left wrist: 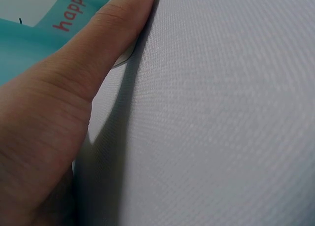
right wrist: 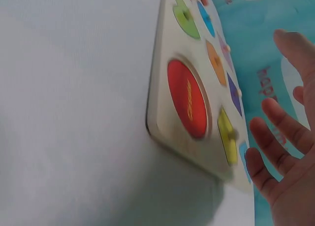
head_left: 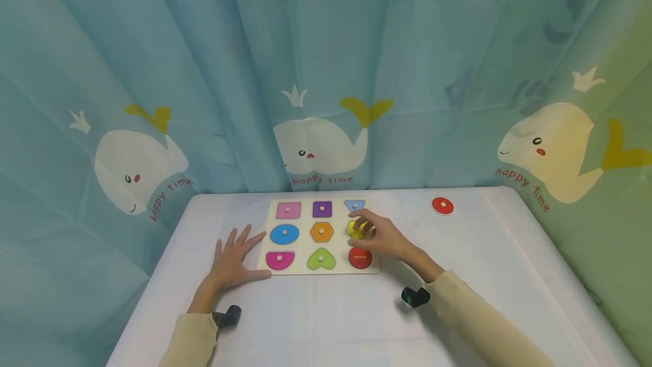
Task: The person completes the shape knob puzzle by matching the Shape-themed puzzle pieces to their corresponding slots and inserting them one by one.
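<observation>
A white wooden peg puzzle board [head_left: 303,248] lies on the table, holding several coloured shapes with small knobs. My left hand [head_left: 231,262] rests at its left edge with fingers spread, the thumb along the front corner; the thumb [left wrist: 98,44] fills much of the left wrist view. Over the board's right side hovers my right hand [head_left: 382,235], its fingers bent loosely around nothing. Below them sits the yellow piece [right wrist: 227,136], seated in its slot and partly covered in the head view. Nearer the front edge, a red round recess [right wrist: 187,99] shows printed lettering and no knob.
A red oval-looking disc [head_left: 442,205] with a pale knob lies on the table [head_left: 326,321] at the back right. Behind the table hangs a blue curtain [head_left: 423,72] with whale prints. Each wrist wears a small black camera.
</observation>
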The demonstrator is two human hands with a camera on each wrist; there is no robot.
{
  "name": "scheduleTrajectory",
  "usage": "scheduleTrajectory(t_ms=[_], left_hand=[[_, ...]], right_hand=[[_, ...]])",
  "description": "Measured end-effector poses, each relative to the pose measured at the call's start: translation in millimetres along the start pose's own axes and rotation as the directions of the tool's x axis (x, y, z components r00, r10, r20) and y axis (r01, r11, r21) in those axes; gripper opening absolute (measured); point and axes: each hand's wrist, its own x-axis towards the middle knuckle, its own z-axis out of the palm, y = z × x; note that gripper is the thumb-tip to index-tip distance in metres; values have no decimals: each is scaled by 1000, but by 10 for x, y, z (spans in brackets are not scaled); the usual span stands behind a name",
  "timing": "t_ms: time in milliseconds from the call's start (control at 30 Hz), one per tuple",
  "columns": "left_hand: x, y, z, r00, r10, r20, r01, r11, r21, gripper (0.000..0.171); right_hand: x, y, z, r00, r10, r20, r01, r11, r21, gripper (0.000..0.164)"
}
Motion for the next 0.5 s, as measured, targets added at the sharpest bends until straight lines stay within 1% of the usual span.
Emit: scheduleTrajectory(t_ms=[133, 367, 500], left_hand=[[6, -3, -2, 1000, -1, -3, 1, 1000, -5, 105], [16, -19, 11, 1000, -1, -4, 1, 1000, 14, 106], [19, -12, 13, 1000, 4, -8, -4, 1000, 0, 106]], right_hand=[[-30, 67, -118, 999, 10, -44, -10, 1000, 1, 64], [-91, 210, -300, 991, 3, -135, -4, 1000, -7, 60], [-123, 286, -399, 986, 25, -167, -28, 1000, -11, 61]])
